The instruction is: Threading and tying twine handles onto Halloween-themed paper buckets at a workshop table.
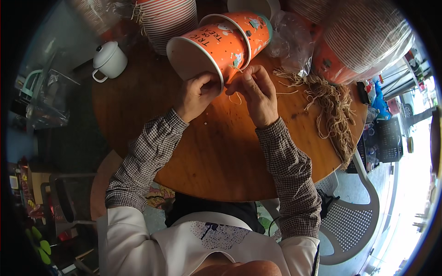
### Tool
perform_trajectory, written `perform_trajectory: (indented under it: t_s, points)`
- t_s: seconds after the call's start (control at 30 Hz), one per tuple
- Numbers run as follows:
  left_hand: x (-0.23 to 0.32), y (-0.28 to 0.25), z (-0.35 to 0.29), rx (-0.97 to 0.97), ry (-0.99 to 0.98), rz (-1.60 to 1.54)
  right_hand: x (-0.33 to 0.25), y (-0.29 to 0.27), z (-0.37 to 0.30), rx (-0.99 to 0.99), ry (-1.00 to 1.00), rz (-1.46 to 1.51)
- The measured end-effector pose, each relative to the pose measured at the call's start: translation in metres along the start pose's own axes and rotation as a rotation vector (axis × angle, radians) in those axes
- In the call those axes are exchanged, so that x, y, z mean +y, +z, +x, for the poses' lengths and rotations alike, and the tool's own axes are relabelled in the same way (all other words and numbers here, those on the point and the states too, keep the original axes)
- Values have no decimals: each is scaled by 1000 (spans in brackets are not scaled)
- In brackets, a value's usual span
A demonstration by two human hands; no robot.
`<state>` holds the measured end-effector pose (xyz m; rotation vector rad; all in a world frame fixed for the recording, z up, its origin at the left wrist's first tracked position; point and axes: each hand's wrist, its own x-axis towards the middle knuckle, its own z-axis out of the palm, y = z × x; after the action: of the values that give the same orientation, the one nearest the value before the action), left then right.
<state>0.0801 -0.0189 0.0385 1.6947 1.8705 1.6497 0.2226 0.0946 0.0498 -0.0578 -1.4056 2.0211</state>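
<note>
An orange printed paper bucket [209, 43] with a white rim lies tilted on its side, its open mouth facing left. A second orange bucket [256, 28] is pushed together with it behind. My left hand [199, 97] is closed on the lower edge of the near bucket's rim, some of its fingers hidden at the mouth. My right hand [258, 95] pinches a thin beige string [236, 68] against the bucket's side, just below the second bucket's rim. A loose end of string hangs under the fingers. Exactly how the string meets the bucket is too small to tell.
A round wooden table [216, 156] bears everything. A heap of beige strings [332, 108] lies at the right. Stacked buckets [171, 23] stand at the back left, plastic-wrapped stacks [363, 39] at the back right. A white lidded pot [113, 60] sits left; a chair [347, 225] stands right.
</note>
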Motion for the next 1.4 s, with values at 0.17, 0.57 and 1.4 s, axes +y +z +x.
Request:
perform_trajectory:
  t_s: [0.17,0.57,1.4]
  points:
    - [1,3,1,25,40,119,5,2,0,-32,-38,-69]
    - [-6,5,1,22,65,69,10,-1,0,27,-98,-25]
    - [11,-9,7,108,-35,-51,13,15,-8,214,-70,-141]
